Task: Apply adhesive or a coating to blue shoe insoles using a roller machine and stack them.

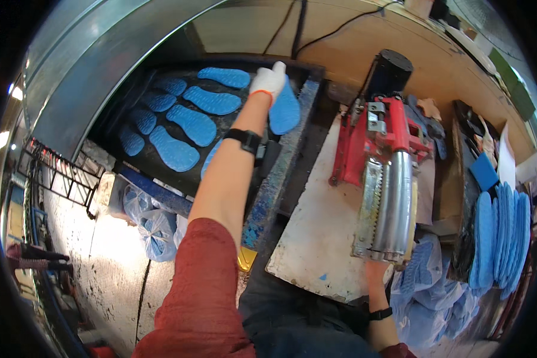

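As left hand [269,80] holds blue insole [284,111], near tray's right rim [306,98], right hand [376,274], grip unclear

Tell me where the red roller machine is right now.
In the head view, the red roller machine stands right of centre on the white board, between the black tray and the upright blue insoles.

White glove [267,82] on the left hand [271,77], and look at that orange cuff [260,92]! Just beside the hand, a blue insole [284,112]; to its left, more blue insoles [191,125], dimple-patterned, against the black tray [131,90]. Back from the hand, a black wristwatch [244,139], then a deep red sleeve [191,286]. Over to the hand's right, bold red on the machine [351,149], gleaming silver on its roller [398,203], and a white board [313,238], dark-stained, with one blue speck [323,277]!
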`<state>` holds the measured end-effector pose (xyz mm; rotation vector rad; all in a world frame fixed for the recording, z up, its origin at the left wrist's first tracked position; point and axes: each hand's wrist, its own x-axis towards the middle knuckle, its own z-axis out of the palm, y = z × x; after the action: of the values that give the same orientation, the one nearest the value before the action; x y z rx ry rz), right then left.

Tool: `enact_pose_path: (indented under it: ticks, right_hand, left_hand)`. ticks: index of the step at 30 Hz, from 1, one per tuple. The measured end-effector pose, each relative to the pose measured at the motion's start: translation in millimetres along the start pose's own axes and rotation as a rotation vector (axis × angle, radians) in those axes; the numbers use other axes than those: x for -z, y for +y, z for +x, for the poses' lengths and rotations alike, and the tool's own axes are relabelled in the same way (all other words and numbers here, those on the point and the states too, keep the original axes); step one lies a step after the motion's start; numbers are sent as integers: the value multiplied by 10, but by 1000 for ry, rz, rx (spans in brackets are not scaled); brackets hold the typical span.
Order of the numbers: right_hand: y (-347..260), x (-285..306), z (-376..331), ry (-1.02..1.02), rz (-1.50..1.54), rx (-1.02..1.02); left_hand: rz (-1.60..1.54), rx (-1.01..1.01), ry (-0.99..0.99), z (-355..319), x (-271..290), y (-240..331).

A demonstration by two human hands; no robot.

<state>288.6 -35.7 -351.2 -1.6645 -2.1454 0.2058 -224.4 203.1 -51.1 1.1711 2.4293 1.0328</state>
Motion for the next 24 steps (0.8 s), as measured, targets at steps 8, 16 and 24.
enact_pose_path:
  ticks: [8, 16, 24]
  right_hand:
    - [-283, 236, 192, 40, 288, -129]
    - [-717, 428, 330, 260, 435, -117]
    - [-888, 423, 432, 250, 406, -178]
  left_hand:
    - [197, -939, -165, -1232, 418, 40]
    - [462, -720, -35, -1942, -59, -258]
    - [798, -771, -254, -1737, 20, -165]
